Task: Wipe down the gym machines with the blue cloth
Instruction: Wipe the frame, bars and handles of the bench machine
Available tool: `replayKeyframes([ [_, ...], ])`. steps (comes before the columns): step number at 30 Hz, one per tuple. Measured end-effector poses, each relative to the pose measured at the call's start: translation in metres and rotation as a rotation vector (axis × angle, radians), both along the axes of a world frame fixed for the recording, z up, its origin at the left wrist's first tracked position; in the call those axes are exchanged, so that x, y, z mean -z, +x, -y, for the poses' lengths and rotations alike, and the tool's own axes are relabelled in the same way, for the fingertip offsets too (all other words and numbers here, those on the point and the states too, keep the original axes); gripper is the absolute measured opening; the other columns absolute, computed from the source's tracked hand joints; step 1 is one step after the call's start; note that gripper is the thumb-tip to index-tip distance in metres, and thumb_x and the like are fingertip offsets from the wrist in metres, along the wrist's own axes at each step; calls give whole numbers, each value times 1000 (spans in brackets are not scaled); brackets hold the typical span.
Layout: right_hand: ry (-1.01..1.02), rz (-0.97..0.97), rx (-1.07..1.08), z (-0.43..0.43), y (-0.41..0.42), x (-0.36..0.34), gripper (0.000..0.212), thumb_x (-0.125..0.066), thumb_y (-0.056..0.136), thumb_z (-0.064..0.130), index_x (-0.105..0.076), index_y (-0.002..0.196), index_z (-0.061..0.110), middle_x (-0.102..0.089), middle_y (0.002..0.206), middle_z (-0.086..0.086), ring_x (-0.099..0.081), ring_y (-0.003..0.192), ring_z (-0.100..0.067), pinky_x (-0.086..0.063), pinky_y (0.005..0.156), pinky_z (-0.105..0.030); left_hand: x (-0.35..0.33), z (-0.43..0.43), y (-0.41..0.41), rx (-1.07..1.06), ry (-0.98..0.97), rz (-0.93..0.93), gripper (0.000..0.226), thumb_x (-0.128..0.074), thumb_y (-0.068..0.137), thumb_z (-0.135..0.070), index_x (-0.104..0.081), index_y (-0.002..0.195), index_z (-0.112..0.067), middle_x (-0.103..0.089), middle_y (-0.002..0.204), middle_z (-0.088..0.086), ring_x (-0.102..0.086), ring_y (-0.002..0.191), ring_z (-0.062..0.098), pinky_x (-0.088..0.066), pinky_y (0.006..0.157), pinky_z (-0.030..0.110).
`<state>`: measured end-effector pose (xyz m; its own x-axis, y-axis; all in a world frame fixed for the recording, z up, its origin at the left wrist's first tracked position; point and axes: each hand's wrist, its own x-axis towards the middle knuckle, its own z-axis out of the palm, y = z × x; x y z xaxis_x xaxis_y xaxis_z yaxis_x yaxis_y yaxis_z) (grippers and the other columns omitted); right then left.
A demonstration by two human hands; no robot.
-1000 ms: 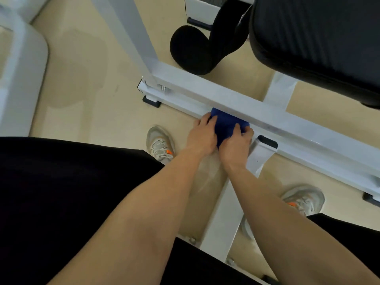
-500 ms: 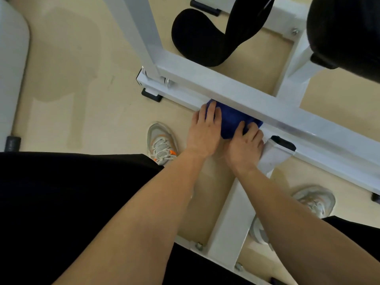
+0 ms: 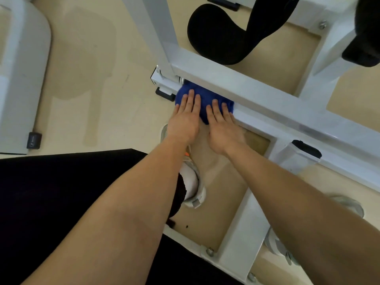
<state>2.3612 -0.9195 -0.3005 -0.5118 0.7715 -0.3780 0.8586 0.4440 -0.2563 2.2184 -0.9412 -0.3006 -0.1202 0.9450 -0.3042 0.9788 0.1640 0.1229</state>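
Both your hands are flat with the fingers straight and close together, pressing down rather than gripping: the left hand [image 3: 185,120] and the right hand [image 3: 224,128] lie side by side, fingertips on the blue cloth [image 3: 205,93]. The cloth is bunched into a wad on the lower frame rail [image 3: 267,125] of the white machine, tucked against the underside of the beam above it, directly ahead of your fingers and low near the floor. What matters for your next stroke is the rail's line: it runs diagonally, from the corner post [image 3: 160,38] at your upper left down toward your lower right, and the wad lies lengthwise along it. The cloth sits at the left end, just beside the black foot cap [image 3: 164,95], so there looks to be little rail left that way. Your left hand is nearer the corner; your right hand is nearer the long bare stretch. A pass to the right would probably be led by the right hand, keeping both palms down so the wad does not roll off the edge.
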Motion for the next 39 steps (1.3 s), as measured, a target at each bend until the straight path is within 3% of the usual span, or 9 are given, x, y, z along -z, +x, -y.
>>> replayKeyframes([
  [5,27,9,-24,-8,-18,3,80,-43,98,13,10,158,13,16,165,-7,11,153,-27,-2,125,-42,-3,-7,-20,46,-37,-11,67,-34,100,-17,1,157,-12,5,165,9,2,152,25,-12,123,41],
  [10,33,71,193,17,26,0,79,-42,97,19,8,158,9,14,166,-9,8,153,-23,-2,125,-40,-5,-7,18,157,-51,19,68,-37,100,-18,0,158,-15,6,165,5,3,152,26,-12,123,44],
  [17,-62,271,527,44,77,-10,82,-42,99,29,9,155,-1,14,164,-20,4,153,-32,-6,124,-41,-5,1,102,401,-80,74,70,-37,101,-19,3,158,-17,10,165,4,6,152,24,-10,123,42],
  [21,-85,225,582,41,73,-12,76,-38,101,32,4,156,0,10,164,-20,2,153,-34,-7,124,-41,-3,-1,101,450,-89,91,74,-41,99,-24,4,158,-22,12,165,-1,8,152,21,-9,123,42],
  [26,-20,148,333,33,72,-8,70,-36,102,15,6,157,6,15,165,-13,9,153,-30,-2,125,-41,0,-5,61,312,-29,105,72,-41,100,-19,0,158,-25,9,165,-3,5,152,18,-8,124,40],
  [30,20,69,127,10,52,-2,72,-37,101,12,7,158,10,13,166,-9,9,153,-27,-1,125,-39,8,-6,29,165,33,116,69,-42,100,-18,-5,158,-24,3,166,-1,2,152,20,-10,123,42],
  [34,30,0,-11,-11,35,1,70,-41,101,14,0,159,11,4,167,-8,2,154,-27,-6,125,-38,11,-12,12,-6,151,87,59,-51,99,-21,-29,154,-23,-22,163,1,-19,150,22,-23,121,39],
  [37,66,-28,-68,-15,41,3,71,-47,99,14,-8,159,10,-4,167,-9,-4,153,-27,-8,125,-36,7,-19,13,-76,325,85,35,-56,97,-24,-61,132,-22,-53,143,-1,-48,128,24,-49,98,39],
  [39,74,-34,-97,-13,46,3,71,-48,98,13,-11,158,10,-7,167,-9,-6,153,-27,-8,125,-36,7,-20,18,-134,390,127,24,-57,96,-24,-68,117,-21,-60,125,-2,-54,111,22,-55,78,40],
])
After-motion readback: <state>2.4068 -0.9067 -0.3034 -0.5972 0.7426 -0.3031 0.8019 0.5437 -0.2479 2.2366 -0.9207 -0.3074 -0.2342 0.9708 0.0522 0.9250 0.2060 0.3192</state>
